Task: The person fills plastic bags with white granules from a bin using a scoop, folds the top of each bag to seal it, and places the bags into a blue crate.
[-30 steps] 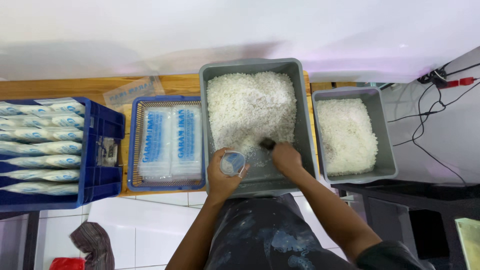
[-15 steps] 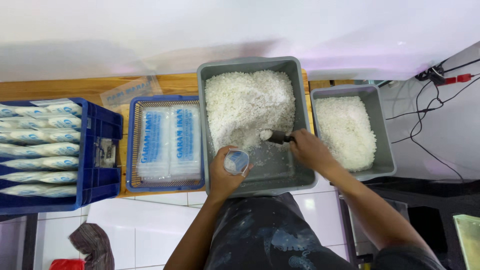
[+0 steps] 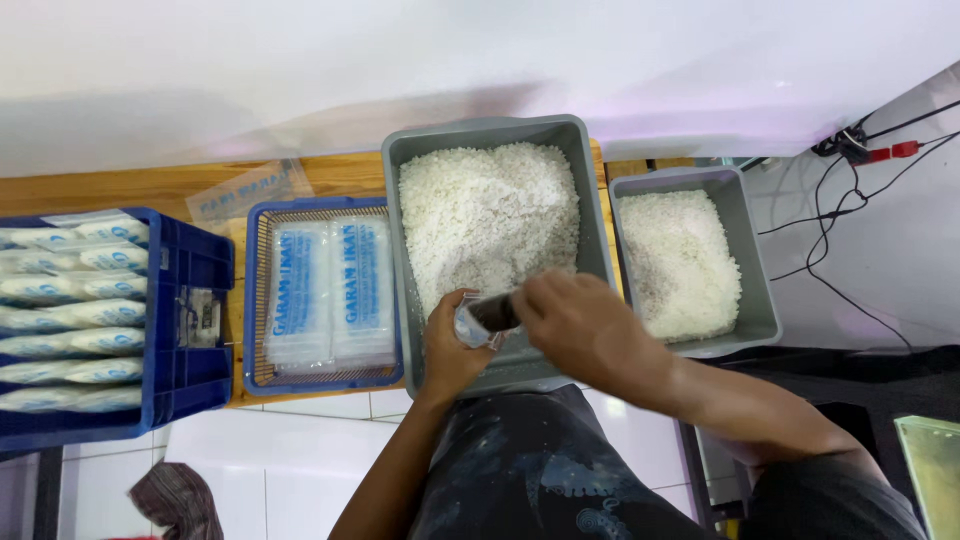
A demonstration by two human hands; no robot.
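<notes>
Your large grey plastic tub [image 3: 596, 215], heaped with coarse white grains [image 3: 487, 215], sits mid-worktop [image 3: 120, 187]; to its left stand a blue wire-sided basket [image 3: 262, 300] of flat clear packets and, further left, a blue crate [image 3: 185, 330] of filled bags; to its right, a smaller grey tub [image 3: 750, 270]. At the big tub's near edge your left hand [image 3: 447, 352] curls its fingers around a small clear bag [image 3: 470, 325]; your right hand [image 3: 575, 318] pinches a dark scoop [image 3: 495, 312] at its mouth.

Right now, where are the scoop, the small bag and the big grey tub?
scoop [image 3: 495, 312], head view, its dark cup.
small bag [image 3: 468, 328], head view, its clear mouth.
big grey tub [image 3: 480, 132], head view, its far rim.
</notes>
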